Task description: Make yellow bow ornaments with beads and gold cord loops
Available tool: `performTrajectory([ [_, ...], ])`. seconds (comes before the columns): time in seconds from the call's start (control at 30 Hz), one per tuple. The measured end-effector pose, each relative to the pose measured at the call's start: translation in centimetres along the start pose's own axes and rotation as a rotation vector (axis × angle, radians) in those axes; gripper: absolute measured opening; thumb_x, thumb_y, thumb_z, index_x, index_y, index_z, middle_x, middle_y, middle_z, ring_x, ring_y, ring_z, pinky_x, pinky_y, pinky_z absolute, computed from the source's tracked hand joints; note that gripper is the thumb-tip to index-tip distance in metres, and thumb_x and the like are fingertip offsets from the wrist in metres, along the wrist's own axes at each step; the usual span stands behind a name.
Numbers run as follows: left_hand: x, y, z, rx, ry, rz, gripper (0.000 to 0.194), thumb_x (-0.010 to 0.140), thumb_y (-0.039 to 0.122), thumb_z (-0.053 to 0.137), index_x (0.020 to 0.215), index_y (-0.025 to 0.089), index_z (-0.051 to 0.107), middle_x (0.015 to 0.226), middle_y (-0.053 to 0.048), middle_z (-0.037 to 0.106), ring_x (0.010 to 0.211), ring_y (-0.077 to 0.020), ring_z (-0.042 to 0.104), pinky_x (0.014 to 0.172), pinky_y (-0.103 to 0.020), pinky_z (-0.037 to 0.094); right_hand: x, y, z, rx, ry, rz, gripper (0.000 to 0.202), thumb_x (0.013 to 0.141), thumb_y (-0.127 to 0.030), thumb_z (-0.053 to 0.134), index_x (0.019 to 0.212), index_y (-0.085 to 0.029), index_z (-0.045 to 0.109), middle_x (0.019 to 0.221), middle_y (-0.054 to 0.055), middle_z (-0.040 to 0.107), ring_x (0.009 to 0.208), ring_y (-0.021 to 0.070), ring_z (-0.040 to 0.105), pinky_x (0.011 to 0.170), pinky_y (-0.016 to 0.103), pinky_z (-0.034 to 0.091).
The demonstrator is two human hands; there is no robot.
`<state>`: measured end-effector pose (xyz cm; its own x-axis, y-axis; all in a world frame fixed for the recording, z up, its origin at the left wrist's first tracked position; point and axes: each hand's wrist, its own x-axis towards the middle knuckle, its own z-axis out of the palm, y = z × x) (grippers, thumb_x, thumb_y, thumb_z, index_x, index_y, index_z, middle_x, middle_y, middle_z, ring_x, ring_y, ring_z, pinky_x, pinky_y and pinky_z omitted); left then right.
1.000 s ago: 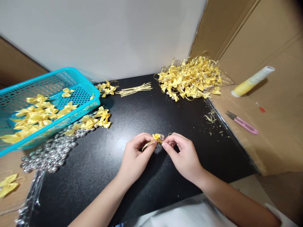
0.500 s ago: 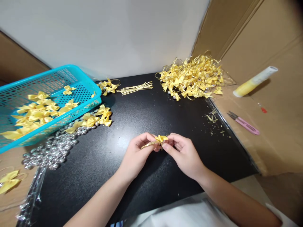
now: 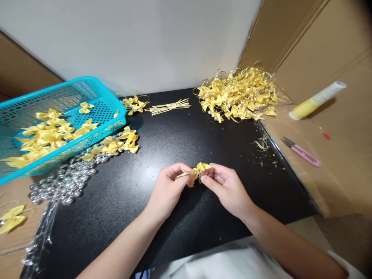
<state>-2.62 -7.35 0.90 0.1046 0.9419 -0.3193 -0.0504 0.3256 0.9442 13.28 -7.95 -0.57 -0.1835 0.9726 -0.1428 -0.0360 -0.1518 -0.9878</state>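
Over the front middle of the black table, both hands meet at a small yellow ribbon bow [image 3: 202, 167]. My left hand [image 3: 171, 186] pinches a loop of gold cord [image 3: 185, 174] that runs to the bow, thumb laid along it. My right hand [image 3: 228, 188] is closed, with thumb and forefinger gripping the bow from the right. A small silvery bead seems to sit at the bow's middle, partly covered by the fingertips. How cord and bow are joined is hidden by the fingers.
A turquoise basket [image 3: 116, 123] of yellow bows stands left, silver beads [image 3: 69, 174] beside it. Gold cord lengths [image 3: 170, 106] lie at the back. Finished-looking bows with loops [image 3: 238, 95] heap at back right. Pink thread snips [image 3: 302, 152] and a yellow-white tube [image 3: 316, 101] are on the right.
The bow between my fingers has turned, so its yellow loops now stand up and spread more to the right. Both hands keep their hold. The view has shifted slightly.
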Motion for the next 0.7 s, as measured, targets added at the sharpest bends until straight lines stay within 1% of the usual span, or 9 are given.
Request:
performTrajectory([
  [0.23, 0.0, 0.22, 0.16, 0.026, 0.016, -0.02, 0.018, 0.072, 0.023, 0.063, 0.055, 0.018, 0.059, 0.053, 0.003, 0.055, 0.056, -0.0118, 0.05, 0.062, -0.025, 0.038, 0.1, 0.11, 0.02, 0.069, -0.036, 0.067, 0.013, 0.079, -0.03, 0.066, 0.079, -0.018, 0.061, 0.076, 0.0, 0.062, 0.071, 0.0126, 0.061, 0.071, 0.026, 0.052],
  [0.43, 0.01, 0.47, 0.35, 0.044, 0.028, -0.04, 0.019, 0.071, 0.027, 0.063, 0.055, 0.018, 0.058, 0.051, 0.003, 0.055, 0.053, -0.0114, 0.047, 0.058, -0.025, 0.037, 0.14, 0.37, 0.13, 0.089, -0.028, 0.059, 0.015, 0.08, -0.032, 0.067, 0.078, -0.019, 0.06, 0.075, 0.0, 0.062, 0.072, 0.013, 0.06, 0.071, 0.026, 0.052],
  [0.7, -0.03, 0.42, 0.61, 0.034, 0.037, -0.1, 0.018, 0.071, 0.028, 0.062, 0.056, 0.017, 0.057, 0.05, 0.004, 0.054, 0.054, -0.0101, 0.045, 0.058, -0.023, 0.034, 0.31, 0.51, 0.06, 0.155, -0.055, 0.118, 0.023, 0.077, -0.038, 0.071, 0.075, -0.019, 0.059, 0.074, 0.0, 0.059, 0.073, 0.0133, 0.056, 0.073, 0.028, 0.047],
])
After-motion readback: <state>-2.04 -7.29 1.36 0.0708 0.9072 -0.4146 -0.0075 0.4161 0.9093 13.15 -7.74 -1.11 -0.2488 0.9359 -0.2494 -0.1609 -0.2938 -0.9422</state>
